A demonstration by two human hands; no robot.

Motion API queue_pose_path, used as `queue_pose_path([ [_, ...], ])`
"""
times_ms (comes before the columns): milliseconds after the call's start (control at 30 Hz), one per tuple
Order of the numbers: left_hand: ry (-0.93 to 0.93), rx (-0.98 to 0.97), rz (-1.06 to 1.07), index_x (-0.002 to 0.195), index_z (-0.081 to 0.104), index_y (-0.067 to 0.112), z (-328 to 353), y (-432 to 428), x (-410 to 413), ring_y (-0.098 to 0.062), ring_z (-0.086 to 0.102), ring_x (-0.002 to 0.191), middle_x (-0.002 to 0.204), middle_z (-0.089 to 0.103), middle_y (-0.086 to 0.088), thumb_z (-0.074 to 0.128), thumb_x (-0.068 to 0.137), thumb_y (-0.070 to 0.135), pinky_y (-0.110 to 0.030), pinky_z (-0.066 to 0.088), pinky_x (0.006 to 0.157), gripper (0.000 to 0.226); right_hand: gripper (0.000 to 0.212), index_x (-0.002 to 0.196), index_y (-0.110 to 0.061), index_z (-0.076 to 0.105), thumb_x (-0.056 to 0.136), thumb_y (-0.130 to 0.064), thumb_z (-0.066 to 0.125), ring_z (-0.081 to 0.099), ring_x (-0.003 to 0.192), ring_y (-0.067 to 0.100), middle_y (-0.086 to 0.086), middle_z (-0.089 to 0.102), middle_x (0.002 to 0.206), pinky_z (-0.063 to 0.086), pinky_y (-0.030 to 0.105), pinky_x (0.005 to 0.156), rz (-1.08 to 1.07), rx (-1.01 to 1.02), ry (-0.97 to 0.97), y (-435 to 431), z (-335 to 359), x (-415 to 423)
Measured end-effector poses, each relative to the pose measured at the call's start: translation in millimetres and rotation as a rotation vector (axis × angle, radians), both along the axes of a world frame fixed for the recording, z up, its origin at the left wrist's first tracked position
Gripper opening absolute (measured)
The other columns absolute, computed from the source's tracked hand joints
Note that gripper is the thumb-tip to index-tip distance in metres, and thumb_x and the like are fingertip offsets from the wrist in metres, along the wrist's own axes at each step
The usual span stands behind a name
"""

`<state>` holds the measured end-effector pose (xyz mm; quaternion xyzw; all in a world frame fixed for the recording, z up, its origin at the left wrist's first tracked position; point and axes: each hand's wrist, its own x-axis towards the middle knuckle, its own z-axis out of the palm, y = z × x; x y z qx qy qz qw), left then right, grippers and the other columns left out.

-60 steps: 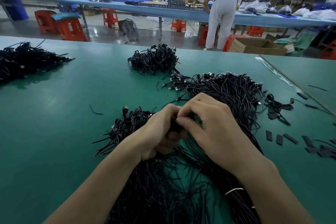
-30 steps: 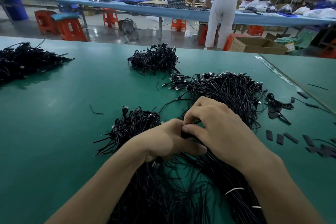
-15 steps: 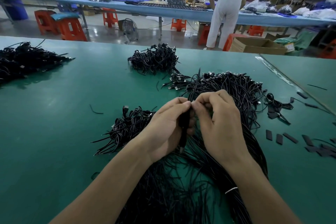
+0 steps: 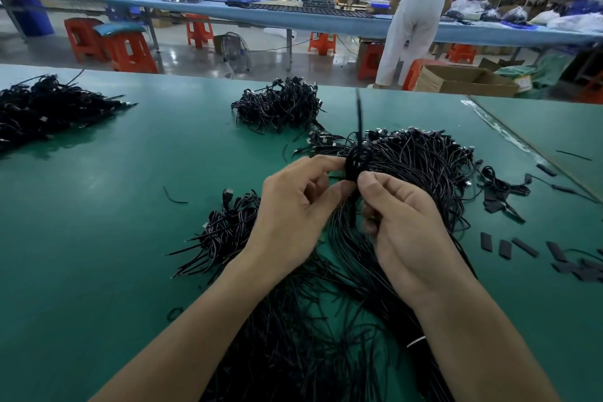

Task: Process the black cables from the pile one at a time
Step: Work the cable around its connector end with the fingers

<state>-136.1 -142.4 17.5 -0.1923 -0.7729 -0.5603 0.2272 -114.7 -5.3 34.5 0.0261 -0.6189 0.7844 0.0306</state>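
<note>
Likely coiling step | left hand (image 4: 293, 206) and right hand (image 4: 408, 232) both pinch small coiled cable (image 4: 355, 161) just above pile (image 4: 424, 170) | advice: hold loops tight, wrap upright tail (image 4: 359, 111) snugly, clear of pile strands.

On the table (image 4: 98, 206), the cable pile (image 4: 424, 166) lies centre, a smaller bundle (image 4: 228, 228) left of it, a far bundle (image 4: 280, 104) behind.
</note>
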Motion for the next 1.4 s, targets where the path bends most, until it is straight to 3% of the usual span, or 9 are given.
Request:
queue_pose_path([
  [100, -0.170, 0.074, -0.099, 0.102, 0.064, 0.040, -2.8, 0.3, 2.7, -0.016, 0.062, 0.051, 0.065, 0.068, 0.000, 0.066, 0.095, 0.035, -0.033, 0.051, 0.048, 0.009, 0.021, 0.077, -0.015, 0.068, 0.096, -0.015, 0.060, 0.051, 0.057, -0.004, -0.015, 0.061, 0.063, 0.043, 0.010, 0.056, -0.023, 0.100, 0.138, 0.2, 3.7, 0.6],
  [400, -0.388, 0.494, -0.341, 0.116, 0.066, 0.019, 1.3, -0.4, 0.4, -0.023, 0.068, 0.106, 0.109, 0.074, -0.006, 0.045, 0.095, 0.029, -0.043, 0.056, 0.091, 0.032, 0.013, 0.082, -0.017, 0.070, 0.094, -0.016, 0.066, 0.057, 0.070, 0.005, -0.004, 0.069, 0.075, 0.049, 0.024, 0.068, -0.085, 0.399, 0.242, 0.6, -2.8, -0.2],
  [567, -0.285, 0.558, -0.368, 0.123, 0.056, 0.018, 7.4, -0.7, 4.3, -0.015, 0.070, 0.097, 0.107, 0.076, -0.001, 0.067, 0.083, 0.007, -0.023, 0.054, 0.084, 0.043, 0.018, 0.085, -0.015, 0.072, 0.098, -0.015, 0.059, 0.060, 0.068, -0.002, -0.009, 0.069, 0.071, 0.050, 0.015, 0.065, -0.004, 0.286, 0.156, -4.5, -3.1, 1.3],
  [800, -0.159, 0.419, -0.389, 0.103, 0.068, 0.016, 4.8, -4.0, 7.8, -0.009, 0.071, 0.092, 0.090, 0.076, 0.003, 0.061, 0.076, -0.014, -0.019, 0.053, 0.081, 0.042, 0.018, 0.080, -0.014, 0.073, 0.093, -0.012, 0.060, 0.057, 0.052, -0.005, -0.013, 0.064, 0.058, 0.042, 0.008, 0.048, 0.081, 0.042, -0.033, 0.0, -7.3, -2.6],
  [967, -0.047, 0.242, -0.357, 0.097, 0.067, 0.011, 2.9, -1.9, 8.2, -0.020, 0.071, 0.099, 0.095, 0.075, -0.005, 0.049, 0.070, -0.025, -0.029, 0.054, 0.090, 0.049, 0.057, 0.052, -0.038, 0.074, 0.095, -0.005, 0.056, 0.058, 0.050, -0.009, -0.015, 0.062, 0.050, 0.041, 0.005, 0.047, 0.004, 0.097, -0.030, 3.4, -7.0, -4.4],
  [1067, -0.066, 0.286, -0.403, 0.097, 0.066, 0.008, 3.7, -2.3, 11.2, -0.022, 0.073, 0.096, 0.095, 0.075, -0.012, 0.042, 0.075, -0.019, -0.024, 0.052, 0.089, 0.042, 0.045, 0.063, -0.031, 0.078, 0.096, -0.007, 0.058, 0.059, 0.056, -0.005, -0.011, 0.068, 0.061, 0.044, 0.009, 0.050, -0.039, 0.137, -0.014, 8.4, -2.5, -4.6],
  [1200, -0.039, 0.236, -0.370, 0.100, 0.062, 0.013, 4.4, 2.8, 15.7, -0.022, 0.072, 0.074, 0.077, 0.073, -0.009, 0.061, 0.091, 0.013, -0.030, 0.056, 0.078, 0.009, 0.020, 0.077, -0.015, 0.072, 0.095, -0.019, 0.065, 0.054, 0.066, 0.026, 0.013, 0.064, 0.072, 0.049, 0.041, 0.062, -0.178, 0.197, 0.018, 13.2, -4.7, -6.3],
  [1300, -0.027, 0.109, -0.213, 0.095, 0.064, 0.020, 1.1, 6.9, 12.6, -0.019, 0.061, 0.059, 0.066, 0.066, -0.003, 0.078, 0.082, 0.018, -0.037, 0.052, 0.059, 0.019, 0.014, 0.080, -0.018, 0.071, 0.093, -0.020, 0.067, 0.056, 0.064, 0.013, 0.004, 0.067, 0.074, 0.049, 0.031, 0.059, -0.269, 0.391, 0.193, 12.0, -3.9, -5.0],
  [1400, -0.104, -0.027, -0.163, 0.085, 0.071, 0.020, -3.2, 7.1, 8.1, 0.001, 0.054, 0.050, 0.065, 0.067, 0.007, 0.082, 0.081, 0.019, -0.011, 0.039, 0.049, 0.012, 0.012, 0.082, -0.029, 0.068, 0.092, -0.022, 0.069, 0.059, 0.070, 0.004, -0.001, 0.067, 0.086, 0.047, 0.018, 0.065, -0.328, 0.486, 0.305, 10.2, -1.6, -4.2],
])
